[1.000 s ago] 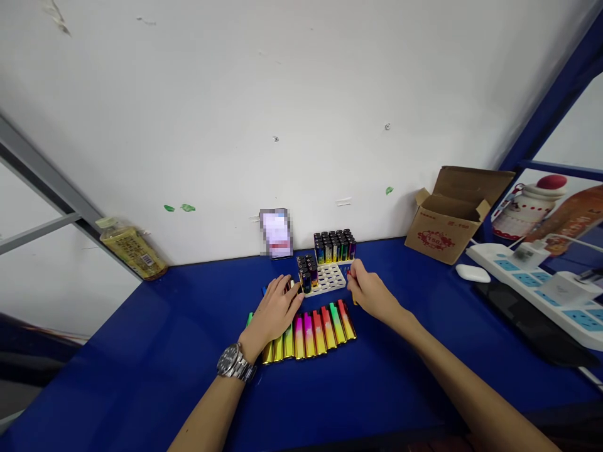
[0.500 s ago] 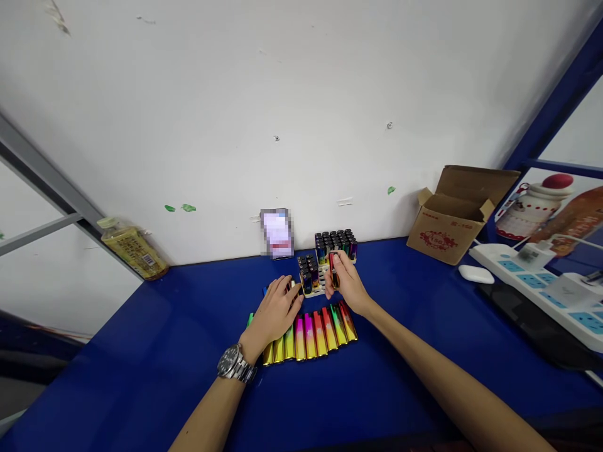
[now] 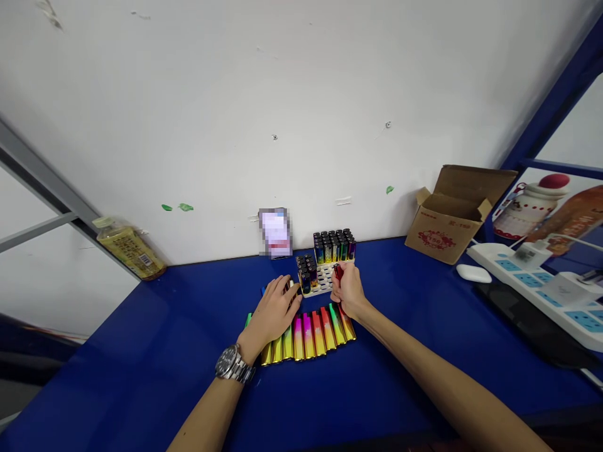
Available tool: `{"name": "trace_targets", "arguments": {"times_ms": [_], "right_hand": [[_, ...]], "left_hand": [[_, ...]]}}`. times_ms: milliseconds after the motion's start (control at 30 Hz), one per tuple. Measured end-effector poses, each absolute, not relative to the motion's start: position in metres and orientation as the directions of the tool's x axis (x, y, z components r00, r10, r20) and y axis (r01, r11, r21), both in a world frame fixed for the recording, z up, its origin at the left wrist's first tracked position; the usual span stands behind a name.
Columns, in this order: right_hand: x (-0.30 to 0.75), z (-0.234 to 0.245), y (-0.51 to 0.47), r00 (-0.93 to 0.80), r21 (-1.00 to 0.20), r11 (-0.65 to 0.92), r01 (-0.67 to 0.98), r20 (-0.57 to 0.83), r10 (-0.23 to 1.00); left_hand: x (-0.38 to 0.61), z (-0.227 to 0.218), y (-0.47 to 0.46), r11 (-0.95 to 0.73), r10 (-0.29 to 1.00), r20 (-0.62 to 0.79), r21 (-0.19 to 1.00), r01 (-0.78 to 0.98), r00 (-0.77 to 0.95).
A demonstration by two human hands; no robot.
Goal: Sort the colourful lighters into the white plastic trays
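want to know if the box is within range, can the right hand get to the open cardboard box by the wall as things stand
Probably yes. The right hand holds a red lighter at the white tray; only bare blue table lies between it and the cardboard box.

Standing lighters (image 3: pixel 334 246) behind; bare table (image 3: pixel 400 351) rightward.

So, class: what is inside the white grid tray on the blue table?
The white grid tray holds a cluster of upright dark-capped lighters at its left end; several cells show bare. The right hand, gripping a red lighter, covers its right edge.
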State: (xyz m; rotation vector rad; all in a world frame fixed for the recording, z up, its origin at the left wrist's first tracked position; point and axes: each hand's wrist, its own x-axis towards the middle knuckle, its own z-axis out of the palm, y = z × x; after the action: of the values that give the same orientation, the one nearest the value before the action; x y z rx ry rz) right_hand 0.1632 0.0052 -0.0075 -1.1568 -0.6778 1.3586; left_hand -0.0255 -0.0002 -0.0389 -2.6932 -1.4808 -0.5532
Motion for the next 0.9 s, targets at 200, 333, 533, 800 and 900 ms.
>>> {"name": "trace_targets", "arguments": {"times_ms": [200, 333, 533, 800, 900], "right_hand": [[0.162, 0.0, 0.002, 0.089, -0.881, -0.221, -0.419, -0.282, 0.955], [0.161, -0.003, 0.004, 0.129, -0.886, -0.186, -0.425, -0.263, 0.956], [0.162, -0.009, 0.005, 0.105, -0.906, -0.166, -0.39, -0.222, 0.969], [0.162, -0.013, 0.005, 0.123, -0.944, -0.079, -0.321, -0.124, 0.985], [0.165, -0.017, 0.007, 0.057, -0.963, 0.08, -0.259, 0.068, 0.996]], "left_hand": [[-0.024, -0.037, -0.001, -0.544, 0.816, 0.304, 0.116, 0.831, 0.492], [-0.024, -0.036, -0.001, -0.545, 0.818, 0.29, 0.12, 0.83, 0.496], [-0.025, -0.036, -0.001, -0.549, 0.813, 0.298, 0.106, 0.829, 0.5], [-0.024, -0.036, -0.002, -0.553, 0.801, 0.312, 0.058, 0.831, 0.511], [-0.024, -0.036, -0.001, -0.556, 0.797, 0.316, 0.052, 0.829, 0.515]]}}
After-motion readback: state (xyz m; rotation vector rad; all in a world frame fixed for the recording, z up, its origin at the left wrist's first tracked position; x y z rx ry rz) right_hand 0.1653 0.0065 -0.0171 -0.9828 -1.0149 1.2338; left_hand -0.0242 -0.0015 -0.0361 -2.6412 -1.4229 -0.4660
